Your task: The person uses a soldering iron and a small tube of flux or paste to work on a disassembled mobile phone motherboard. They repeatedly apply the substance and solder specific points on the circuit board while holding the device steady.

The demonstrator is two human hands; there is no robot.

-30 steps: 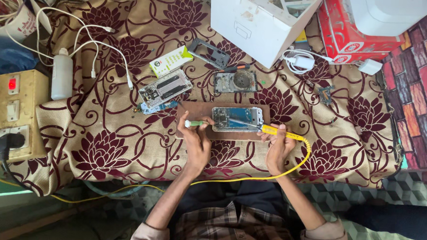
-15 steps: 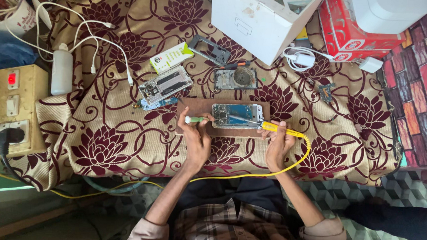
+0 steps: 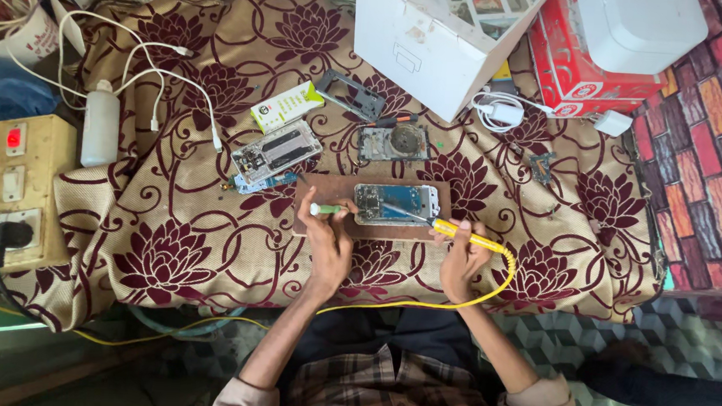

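Two hands are working on an opened phone on a flowery cloth.

The big brown flowery cloth is covering the table, and a white box is sitting at the far side. The opened phone is lying on a small wooden board in the middle. The left hand is pinching a little green-tipped tool beside the phone. The right hand is wrapping its fingers around a yellow soldering iron, with the tip touching the phone.
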